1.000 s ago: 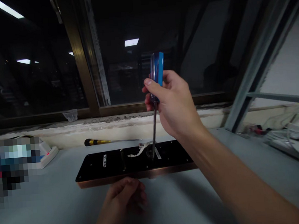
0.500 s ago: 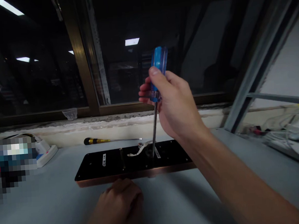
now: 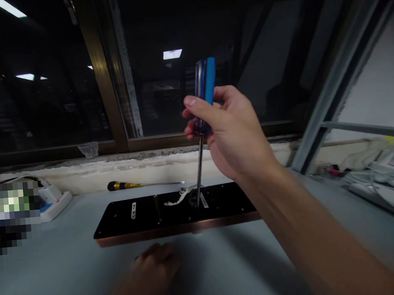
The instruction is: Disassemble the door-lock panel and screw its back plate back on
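Observation:
My right hand is closed round the blue handle of a screwdriver, held nearly upright. Its steel shaft runs down to the black face of a long panel with copper-coloured sides, near a round opening and a small white label. A white cable and a thin post stand out from the panel. In front of the panel's near edge is my left hand, blurred, with fingers curled and apart from the panel; whether it holds anything is hidden.
A yellow-and-black screwdriver lies behind the panel. At the left is a white power strip. Tangled cables lie behind a metal frame on the right. A clear cup sits on the window ledge.
The blue screwdriver's handle has turned in my right hand, and the thumb has shifted left. My left hand has drawn back from the panel's near edge. The view has moved slightly.

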The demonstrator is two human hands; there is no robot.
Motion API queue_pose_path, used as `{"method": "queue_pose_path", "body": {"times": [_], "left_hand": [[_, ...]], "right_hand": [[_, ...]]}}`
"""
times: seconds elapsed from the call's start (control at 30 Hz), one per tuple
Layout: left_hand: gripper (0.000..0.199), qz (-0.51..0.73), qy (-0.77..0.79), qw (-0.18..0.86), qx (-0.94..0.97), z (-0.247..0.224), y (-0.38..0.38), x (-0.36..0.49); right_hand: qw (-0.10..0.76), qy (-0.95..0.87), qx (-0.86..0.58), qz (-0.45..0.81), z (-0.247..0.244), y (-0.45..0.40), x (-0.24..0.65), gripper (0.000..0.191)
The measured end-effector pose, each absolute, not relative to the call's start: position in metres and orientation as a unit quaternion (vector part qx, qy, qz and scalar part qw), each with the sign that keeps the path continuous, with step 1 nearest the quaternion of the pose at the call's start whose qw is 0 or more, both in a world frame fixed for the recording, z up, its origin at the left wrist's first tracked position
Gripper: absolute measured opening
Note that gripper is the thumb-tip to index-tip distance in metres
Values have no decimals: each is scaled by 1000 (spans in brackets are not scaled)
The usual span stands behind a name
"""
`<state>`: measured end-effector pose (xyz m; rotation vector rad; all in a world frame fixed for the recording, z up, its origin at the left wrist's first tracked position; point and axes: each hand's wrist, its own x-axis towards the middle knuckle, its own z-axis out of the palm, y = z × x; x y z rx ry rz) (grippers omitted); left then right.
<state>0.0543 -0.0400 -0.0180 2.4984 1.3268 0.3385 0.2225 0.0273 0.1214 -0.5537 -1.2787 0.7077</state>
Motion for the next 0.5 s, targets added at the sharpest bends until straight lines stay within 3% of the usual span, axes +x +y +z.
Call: {"method": "queue_pose_path", "body": {"times": [0.3,0.5], "left_hand": [[36,183,407,33,894,-50,-35,48],[34,155,422,53,892,-48,-35,48]], "right_hand": [[713,-585,-287,259,125,25,223,24],[751,-578,-290,132,118,17,221,27]]}}
